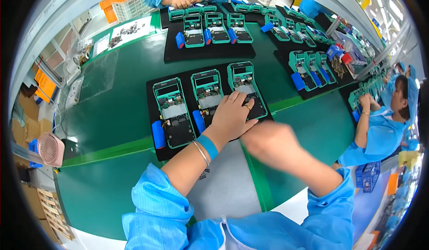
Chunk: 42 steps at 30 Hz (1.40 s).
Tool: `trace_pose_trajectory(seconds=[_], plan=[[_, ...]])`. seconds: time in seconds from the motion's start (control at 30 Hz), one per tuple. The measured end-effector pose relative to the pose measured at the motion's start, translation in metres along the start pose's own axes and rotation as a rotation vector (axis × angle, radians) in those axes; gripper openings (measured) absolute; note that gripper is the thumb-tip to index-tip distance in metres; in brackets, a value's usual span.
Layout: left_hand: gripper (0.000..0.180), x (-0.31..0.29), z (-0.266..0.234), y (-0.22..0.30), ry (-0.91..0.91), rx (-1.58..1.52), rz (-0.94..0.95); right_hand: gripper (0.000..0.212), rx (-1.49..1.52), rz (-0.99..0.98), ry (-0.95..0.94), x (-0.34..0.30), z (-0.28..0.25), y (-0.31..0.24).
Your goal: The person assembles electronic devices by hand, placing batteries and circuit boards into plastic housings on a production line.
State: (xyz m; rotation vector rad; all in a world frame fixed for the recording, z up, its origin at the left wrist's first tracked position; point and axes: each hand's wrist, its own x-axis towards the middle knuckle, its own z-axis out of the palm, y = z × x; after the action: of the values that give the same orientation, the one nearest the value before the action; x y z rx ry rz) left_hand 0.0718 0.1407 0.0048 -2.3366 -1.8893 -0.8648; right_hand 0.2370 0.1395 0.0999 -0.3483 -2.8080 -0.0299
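Note:
Three teal device housings with black insides and circuit parts lie in a row on a black mat (156,154): a left housing (178,131), a middle housing (206,87) and a right housing (241,73). My left hand (232,116) rests over the lower part of the right housing, fingers stretched across it and thumb apart. Beside that housing's lower edge is my right hand (270,143), smeared by motion, so its fingers and anything in them cannot be made out. A blue battery pack (158,135) lies wired beside the left housing, another blue battery pack (199,121) beside the middle one.
Farther mats carry more housings (194,31). A co-worker's hands (181,2) are at the far side; another person (377,129) works at right. A pink fan (50,149) stands left. Small parts lie on a white sheet (136,29). A green strip (107,152) crosses the table.

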Motion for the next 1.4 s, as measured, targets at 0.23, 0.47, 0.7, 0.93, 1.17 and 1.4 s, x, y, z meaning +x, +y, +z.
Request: trace_pose_trajectory(seconds=[0.23,0.47,0.7,0.93,1.17,1.4], plan=[[0.055,0.008,-0.006,0.007,0.016,-0.055,-0.032,0.012,-0.220,-0.053,0.215,0.025,0.049,0.128],[0.055,0.004,-0.004,0.005,0.042,-0.061,-0.031,0.013,-0.267,-0.143,0.189,0.049,0.072,0.143],[0.054,0.004,-0.002,0.005,0.074,-0.040,-0.023,0.016,-0.356,-0.210,0.106,0.050,0.072,0.145],[0.053,0.004,-0.004,0.006,0.062,-0.033,-0.028,0.014,-0.442,-0.188,0.023,0.049,0.067,0.138],[0.053,0.003,-0.006,0.004,0.036,-0.064,-0.043,0.015,-0.498,-0.161,-0.030,0.062,0.065,0.140],[0.054,0.008,-0.008,0.008,0.045,-0.051,-0.009,0.020,-0.500,0.020,-0.068,0.064,0.063,0.145]])
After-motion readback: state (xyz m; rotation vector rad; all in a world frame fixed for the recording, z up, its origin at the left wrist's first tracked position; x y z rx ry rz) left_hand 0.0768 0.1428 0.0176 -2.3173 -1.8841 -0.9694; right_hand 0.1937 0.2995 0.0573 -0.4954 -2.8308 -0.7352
